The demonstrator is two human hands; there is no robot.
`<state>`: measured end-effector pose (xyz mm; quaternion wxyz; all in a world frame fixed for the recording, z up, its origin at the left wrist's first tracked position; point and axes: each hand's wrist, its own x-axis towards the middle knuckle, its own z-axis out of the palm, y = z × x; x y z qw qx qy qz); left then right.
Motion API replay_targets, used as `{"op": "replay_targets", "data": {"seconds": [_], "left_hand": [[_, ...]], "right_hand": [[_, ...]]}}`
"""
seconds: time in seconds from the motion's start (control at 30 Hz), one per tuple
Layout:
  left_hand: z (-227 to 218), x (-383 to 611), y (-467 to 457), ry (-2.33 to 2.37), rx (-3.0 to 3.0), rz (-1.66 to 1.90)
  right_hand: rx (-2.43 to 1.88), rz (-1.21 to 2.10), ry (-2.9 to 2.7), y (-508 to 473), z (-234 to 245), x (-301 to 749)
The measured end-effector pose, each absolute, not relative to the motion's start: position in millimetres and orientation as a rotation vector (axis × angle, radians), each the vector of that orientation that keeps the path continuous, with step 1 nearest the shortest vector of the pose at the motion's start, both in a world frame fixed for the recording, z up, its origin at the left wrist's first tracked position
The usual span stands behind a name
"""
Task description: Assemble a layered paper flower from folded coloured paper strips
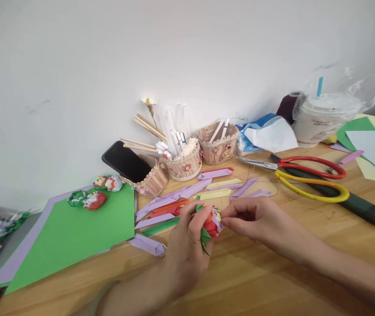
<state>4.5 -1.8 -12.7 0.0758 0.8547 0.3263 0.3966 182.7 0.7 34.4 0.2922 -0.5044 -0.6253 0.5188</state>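
My left hand (187, 250) is wrapped round a small folded paper flower (211, 227), held above the table in the middle of the view. Its red, orange, yellow and lilac petals face right, and green paper leaves stick out between my fingers. From the right, my right hand (262, 219) reaches in with thumb and forefinger pinched at the flower's petal edge. Whatever fine part sits in that pinch is too small to make out. Behind both hands lie folded paper strips in lilac (192, 188), pale yellow (214, 193), red (164, 213) and green (161, 226).
Red-and-yellow-handled scissors (312, 175) lie at right over a dark green tool (368, 210). Craft-stick baskets (187, 169) with pens and a phone (126, 162) stand by the wall. Green paper (75, 241) with finished paper flowers (95, 200) lies left; a lidded cup (319, 120) stands back right.
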Motion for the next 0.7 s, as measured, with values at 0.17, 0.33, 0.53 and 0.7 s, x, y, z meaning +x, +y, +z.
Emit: {"op": "replay_targets", "data": {"seconds": [0.17,0.33,0.53,0.7], "left_hand": [[-12.7,4.1,-1.5,0.956,2.583,1.203],[-12.2,3.1,-1.0,0.943,2.667,1.125],[-13.5,2.9,-0.6,0.973,2.725,1.124],[-11.7,4.7,-2.0,1.008,2.595,1.173]], "right_hand": [[-1.351,1.278,-1.717,-0.7,35.6,181.3],[-1.417,0.902,-1.913,-5.1,34.0,178.8],[-1.374,0.861,-1.967,-4.8,34.5,180.2],[-1.301,1.320,-1.751,2.9,36.0,185.4]]}}
